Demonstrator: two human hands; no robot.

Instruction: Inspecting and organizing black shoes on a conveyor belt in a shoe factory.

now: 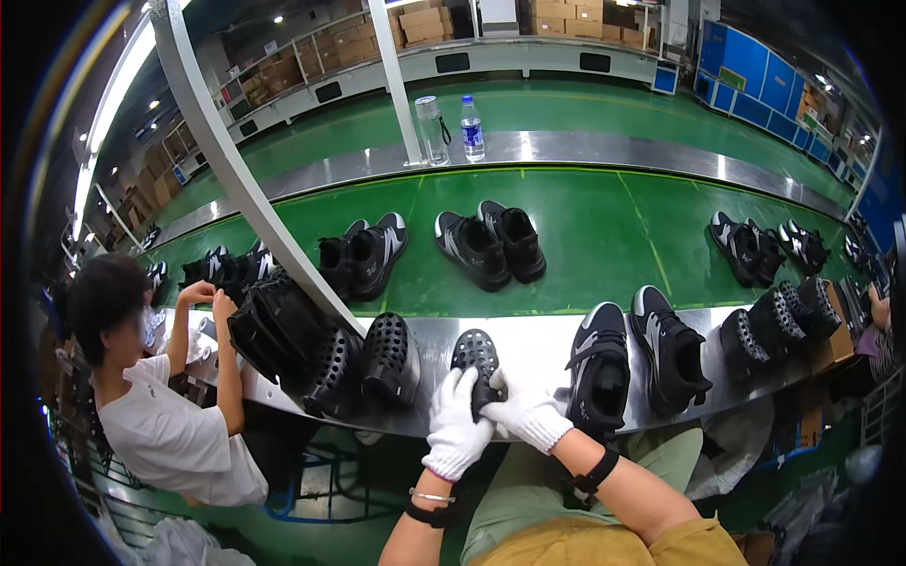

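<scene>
My left hand (457,426) and my right hand (525,407), both in white knitted gloves, close around the rear part of a black perforated plastic shoe tree (475,349) at the bench's front edge. Its rounded, holed toe points away from me; the gloves cover much of the rest. To the left stands another holed black shoe tree (387,351), beside a pile of similar black pieces (283,316). Right of my hands are two black sneakers with grey toes, a nearer one (598,377) and one further right (668,351), toes pointing away.
Beyond the metal bench (439,330) runs a green conveyor belt (585,222) carrying pairs of sneakers (486,247). Two bottles, one clear (432,132) and one blue-capped (472,130), stand on its far ledge. A slanted post (226,160) rises at left, near a co-worker (170,406). More shoe trees (779,321) lie at right.
</scene>
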